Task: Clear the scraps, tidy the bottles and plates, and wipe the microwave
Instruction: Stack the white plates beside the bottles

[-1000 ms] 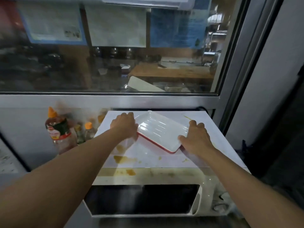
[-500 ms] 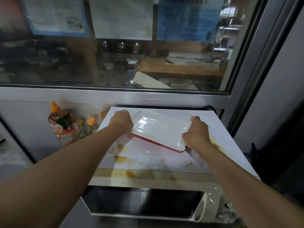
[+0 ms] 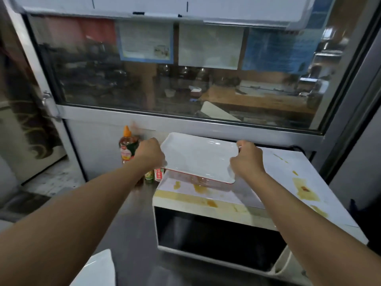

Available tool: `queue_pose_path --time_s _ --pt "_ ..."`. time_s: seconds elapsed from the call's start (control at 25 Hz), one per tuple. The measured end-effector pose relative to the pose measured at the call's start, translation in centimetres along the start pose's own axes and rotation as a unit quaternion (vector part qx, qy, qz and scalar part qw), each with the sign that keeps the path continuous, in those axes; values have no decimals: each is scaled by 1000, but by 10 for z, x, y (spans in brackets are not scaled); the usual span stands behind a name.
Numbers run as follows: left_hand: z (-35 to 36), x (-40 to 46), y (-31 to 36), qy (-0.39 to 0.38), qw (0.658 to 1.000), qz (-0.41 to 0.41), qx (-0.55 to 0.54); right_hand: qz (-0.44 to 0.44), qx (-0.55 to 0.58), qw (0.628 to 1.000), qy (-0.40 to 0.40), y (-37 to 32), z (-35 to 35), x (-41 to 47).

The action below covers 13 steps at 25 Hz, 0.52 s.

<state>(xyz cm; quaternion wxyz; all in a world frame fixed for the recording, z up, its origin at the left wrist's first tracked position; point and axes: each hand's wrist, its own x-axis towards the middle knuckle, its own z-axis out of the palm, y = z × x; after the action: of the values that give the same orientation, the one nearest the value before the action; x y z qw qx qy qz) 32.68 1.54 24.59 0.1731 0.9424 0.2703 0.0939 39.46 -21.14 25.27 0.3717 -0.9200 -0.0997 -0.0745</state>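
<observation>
Gripping a white rectangular plate [image 3: 198, 155] with a red underside by its two short ends, the left hand [image 3: 149, 153] and the right hand [image 3: 246, 159] hold it clear of the top of the microwave [image 3: 288, 182], over the left rear part of that top; the fingers of both hands are curled round the rim. The plate's well shows nothing in it, only glare on the glaze. The white top of the microwave bears yellow-brown smears and spills along its front edge and down its right side, and one small red-brown scrap [image 3: 304, 188] lies in the right-hand patch. The dark door of the microwave faces the camera below. To the left of the microwave, against the wall beneath the window [image 3: 185, 79], stands a sauce bottle [image 3: 126, 146] with an orange nozzle cap, a red and green label and reddish-brown liquid inside; how full it is cannot be told. Nearer the microwave's left rear corner, partly hidden by the left wrist, stand a small bottle with a green label [image 3: 148, 175] and a small red-and-white carton [image 3: 159, 174], their contents not visible. A white object [image 3: 97, 269] shows at the lower edge, its nature unclear.
</observation>
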Motion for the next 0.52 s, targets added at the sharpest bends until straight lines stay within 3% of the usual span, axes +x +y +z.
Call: queue_pose_path --time_s 0.24,0.52 --pt "-50 -61 -90 44 997 -58 -15 -60 16 998 -25 -68 35 -60" --pt "-83 -148 -206 34 988 -147 -24 -98 9 991 -91 -128 109 -143"
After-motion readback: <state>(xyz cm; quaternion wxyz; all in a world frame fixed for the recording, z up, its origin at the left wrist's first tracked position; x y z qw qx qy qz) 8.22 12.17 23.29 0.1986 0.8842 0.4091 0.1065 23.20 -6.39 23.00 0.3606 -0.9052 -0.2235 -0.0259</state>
